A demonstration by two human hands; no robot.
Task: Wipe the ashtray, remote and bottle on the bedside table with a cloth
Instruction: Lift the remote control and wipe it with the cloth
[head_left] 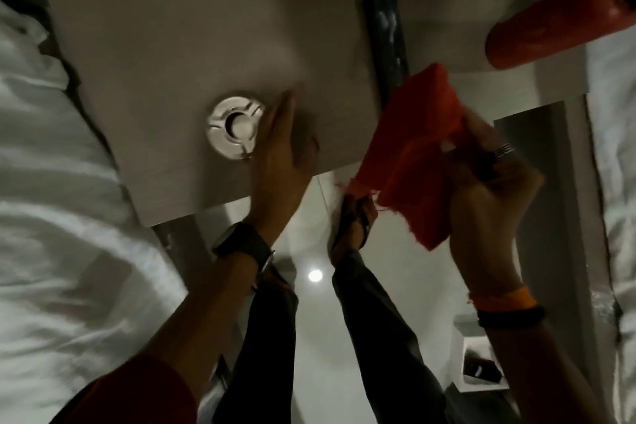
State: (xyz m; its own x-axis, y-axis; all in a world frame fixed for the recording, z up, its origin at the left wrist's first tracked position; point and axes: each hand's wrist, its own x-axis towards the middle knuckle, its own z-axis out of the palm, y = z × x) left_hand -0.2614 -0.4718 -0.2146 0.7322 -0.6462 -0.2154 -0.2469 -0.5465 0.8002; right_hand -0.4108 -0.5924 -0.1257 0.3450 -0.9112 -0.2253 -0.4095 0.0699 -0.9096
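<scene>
Head view: the red cloth (409,151) is clutched in the right hand (481,179) over the tabletop's (165,45) front edge; the left hand (282,151), grip wide, is laid beside the ashtray (234,127).

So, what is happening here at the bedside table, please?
A person is cleaning the things on the table. The right hand holds a red cloth over the near end of the dark remote. The left hand lies flat and open beside the white ashtray, at its right edge. The red bottle lies on its side at the far right, untouched. Which things are already wiped cannot be told.
</scene>
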